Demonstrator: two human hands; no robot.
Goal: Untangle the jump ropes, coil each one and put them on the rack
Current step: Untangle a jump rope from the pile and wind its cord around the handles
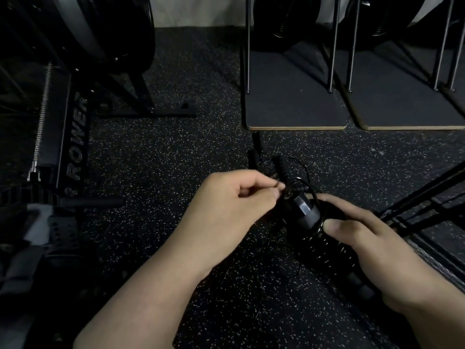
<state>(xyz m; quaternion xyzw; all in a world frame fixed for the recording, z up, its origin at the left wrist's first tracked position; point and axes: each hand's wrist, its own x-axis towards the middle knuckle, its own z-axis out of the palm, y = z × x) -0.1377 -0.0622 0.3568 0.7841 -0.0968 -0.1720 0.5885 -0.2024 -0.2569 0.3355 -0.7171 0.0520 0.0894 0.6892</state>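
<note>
While the right hand [372,238] grips a rope handle [308,215], the left hand [234,197] pinches its cord [305,172] (thin, black).

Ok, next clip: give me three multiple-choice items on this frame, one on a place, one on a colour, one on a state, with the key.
1. Where does the machine lettered ROWER stand?
A. left of the hands
B. right of the hands
C. behind the boards

2. What colour are the jump rope handles?
A. red
B. black
C. white

3. What is the right hand doing?
A. hanging idle
B. pressing flat on the floor
C. gripping a black handle

Key: 1 A, the lettering lies at the frame's left edge. 2 B, every handle in the tangle on the speckled floor is black. 3 C, its thumb and fingers curl round the handle, while the left hand pinches thin cord at its tip.
</note>
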